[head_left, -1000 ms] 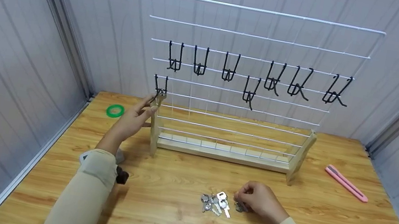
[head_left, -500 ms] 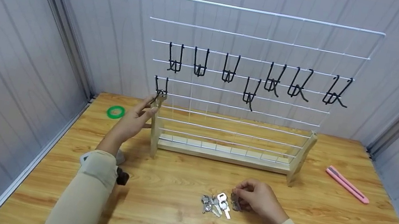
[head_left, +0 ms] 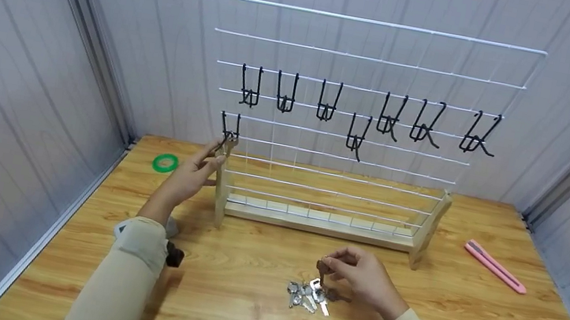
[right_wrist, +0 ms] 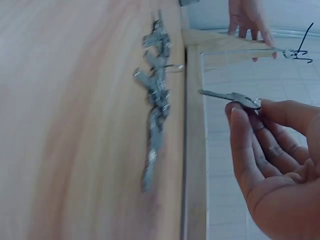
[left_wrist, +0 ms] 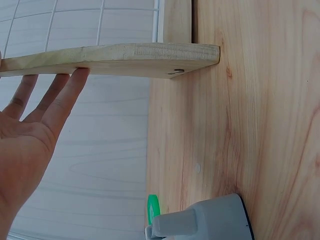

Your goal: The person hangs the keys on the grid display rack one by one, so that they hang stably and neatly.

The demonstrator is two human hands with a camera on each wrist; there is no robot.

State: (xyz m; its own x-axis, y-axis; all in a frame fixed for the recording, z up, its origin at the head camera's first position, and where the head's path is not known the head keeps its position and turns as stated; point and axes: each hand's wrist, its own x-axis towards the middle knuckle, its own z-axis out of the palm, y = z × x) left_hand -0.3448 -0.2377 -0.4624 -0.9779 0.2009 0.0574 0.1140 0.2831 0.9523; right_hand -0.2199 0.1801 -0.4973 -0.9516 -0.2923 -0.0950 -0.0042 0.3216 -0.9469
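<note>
My right hand [head_left: 366,280] pinches a key [right_wrist: 230,96] between thumb and fingertips, a small ring at its head. In the head view this key points down over a pile of silver keys [head_left: 301,296] on the table. A darker key [head_left: 337,296] lies at the pile's right side, under the hand. My left hand [head_left: 188,175] holds the left wooden post [left_wrist: 125,57] of a wire rack, with fingertips on its outer face. Just above that hand, a brass-coloured key [head_left: 231,143] hangs from a black hook [head_left: 230,126] at the rack's left end.
More black hooks [head_left: 327,106] hang on the white wire grid [head_left: 379,23], whose wooden base [head_left: 317,226] stands on the table. A pink cutter [head_left: 495,266] lies at the right. A green tape roll [head_left: 165,163] and a grey object [left_wrist: 210,220] are at the left.
My right hand has raised one key from beside the pile and moved slightly left with it. The left hand stays at the rack's post. The head view has tilted slightly.
</note>
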